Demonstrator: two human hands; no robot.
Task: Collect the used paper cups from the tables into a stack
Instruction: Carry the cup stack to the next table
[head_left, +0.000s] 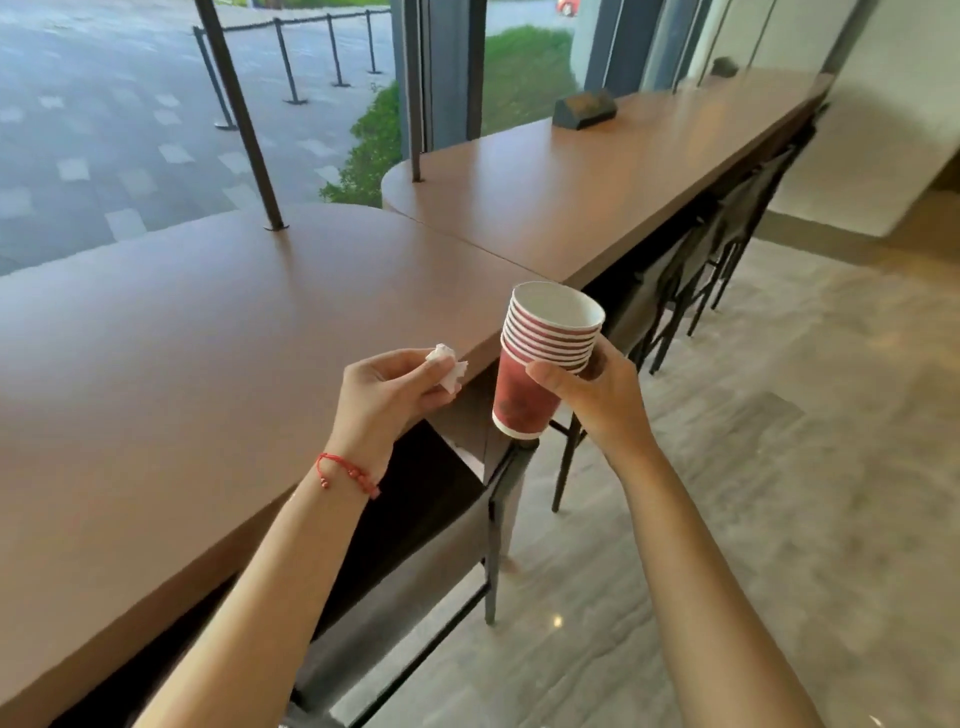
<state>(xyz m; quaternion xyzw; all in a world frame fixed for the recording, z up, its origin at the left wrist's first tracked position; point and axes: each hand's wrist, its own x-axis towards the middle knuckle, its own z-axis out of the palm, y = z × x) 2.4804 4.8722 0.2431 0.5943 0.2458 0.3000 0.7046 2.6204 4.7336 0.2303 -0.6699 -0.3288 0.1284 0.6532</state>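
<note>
My right hand (597, 395) holds a stack of several nested red paper cups (540, 364) with white rims, tilted a little to the right, just past the near edge of the brown counter (208, 364). The top cup's white inside looks empty. My left hand (384, 395), with a red string bracelet on the wrist, pinches a crumpled white tissue (449, 366) over the counter's edge, a short way left of the stack. No loose cups show on either counter.
A second long counter (597, 182) runs away to the right along the window, with a dark box (584, 108) on it. Dark stools (691, 280) stand under its edge. Slanted metal posts (244, 130) rise from the counters. Pale tiled floor lies to the right.
</note>
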